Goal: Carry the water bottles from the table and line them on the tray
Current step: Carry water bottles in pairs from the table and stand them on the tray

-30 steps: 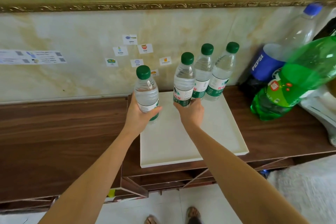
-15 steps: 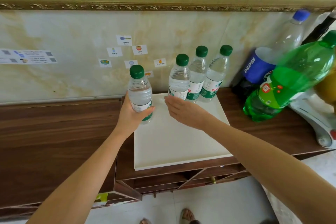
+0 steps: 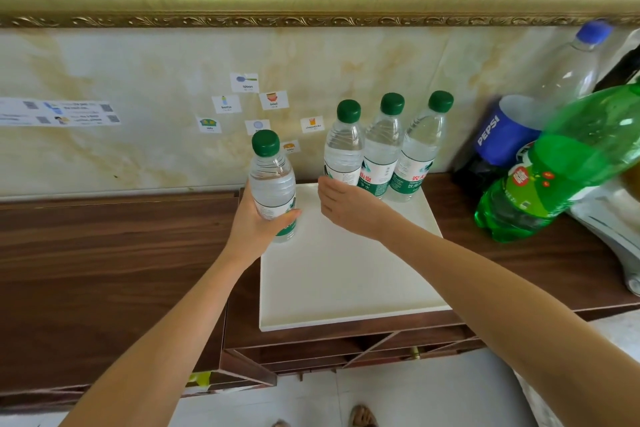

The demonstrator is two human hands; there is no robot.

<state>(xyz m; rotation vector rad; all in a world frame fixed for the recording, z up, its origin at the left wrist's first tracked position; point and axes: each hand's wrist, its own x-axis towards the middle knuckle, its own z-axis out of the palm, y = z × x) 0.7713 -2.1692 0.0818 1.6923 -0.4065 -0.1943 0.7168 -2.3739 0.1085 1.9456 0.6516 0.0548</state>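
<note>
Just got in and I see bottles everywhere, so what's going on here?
A person is lining clear plastic water bottles with green caps along the back of a white square tray. Three bottles stand there in a row. The left hand grips a fourth bottle at the tray's left rear corner. The right hand hovers empty in front of the row's leftmost bottle.

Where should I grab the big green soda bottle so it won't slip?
Probably around its narrower waist, near the label. The green soda bottle leans over to the right against other things, with its base toward you on the wooden table. Come from the front left, where nothing blocks it; the Pepsi bottle stands just behind. It looks wide, so two hands would likely help.
</note>
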